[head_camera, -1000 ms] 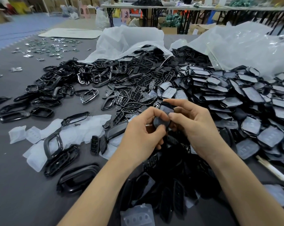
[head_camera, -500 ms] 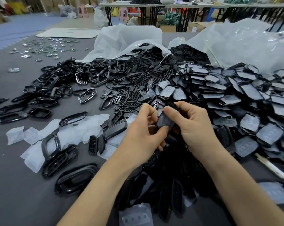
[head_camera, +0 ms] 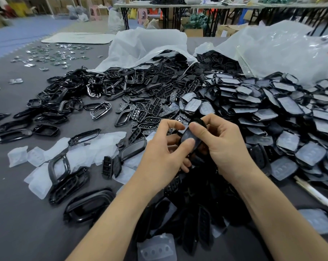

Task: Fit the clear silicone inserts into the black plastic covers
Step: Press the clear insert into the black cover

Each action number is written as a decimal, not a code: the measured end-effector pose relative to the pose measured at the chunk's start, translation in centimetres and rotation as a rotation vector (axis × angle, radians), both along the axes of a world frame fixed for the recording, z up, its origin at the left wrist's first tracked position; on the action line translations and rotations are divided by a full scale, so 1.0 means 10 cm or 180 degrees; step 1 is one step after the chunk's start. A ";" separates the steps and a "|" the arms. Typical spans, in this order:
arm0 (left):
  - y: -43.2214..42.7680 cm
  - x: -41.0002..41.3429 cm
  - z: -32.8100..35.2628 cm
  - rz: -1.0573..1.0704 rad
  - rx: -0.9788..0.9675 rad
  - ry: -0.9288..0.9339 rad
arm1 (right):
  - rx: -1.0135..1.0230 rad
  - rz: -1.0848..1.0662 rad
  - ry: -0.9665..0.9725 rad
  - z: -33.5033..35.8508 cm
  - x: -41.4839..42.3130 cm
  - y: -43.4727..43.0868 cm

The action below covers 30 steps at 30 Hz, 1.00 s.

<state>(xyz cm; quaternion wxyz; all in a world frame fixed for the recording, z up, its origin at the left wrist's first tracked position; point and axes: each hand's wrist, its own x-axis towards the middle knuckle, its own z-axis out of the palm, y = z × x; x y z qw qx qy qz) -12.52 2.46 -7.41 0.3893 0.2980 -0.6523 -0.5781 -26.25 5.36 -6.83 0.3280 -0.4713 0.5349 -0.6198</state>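
The left hand and right hand both pinched one cover between thumb and curled fingers, just above the pile. Its insert was hard to make out; uneven thumb pressure could leave an edge unseated or buckled

The scene was lit evenly and fairly brightly from overhead, and only faint shadows were cast on the grey tabletop. Glare was caught on the clear plastic bag (small highlights, too, on the black plastic covers). Lines were bowed towards the edges, and the far tables were rendered soft.
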 end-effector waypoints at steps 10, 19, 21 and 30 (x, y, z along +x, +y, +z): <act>0.00 -0.02 -0.04 0.0219 -0.0231 -0.0034 | -0.0059 -0.0011 0.0107 0.00 0.03 0.01; 0.00 -0.02 -0.04 0.0284 -0.0171 -0.0155 | 0.0009 -0.0296 0.0889 0.02 0.01 0.01; 0.02 -0.01 -0.02 0.0298 -0.0392 -0.0206 | 0.0139 -0.0382 0.0974 0.03 -0.02 0.00; -0.01 -0.02 -0.03 0.0374 -0.2763 -0.0742 | 0.0625 -0.0077 -0.0557 0.07 -0.13 0.00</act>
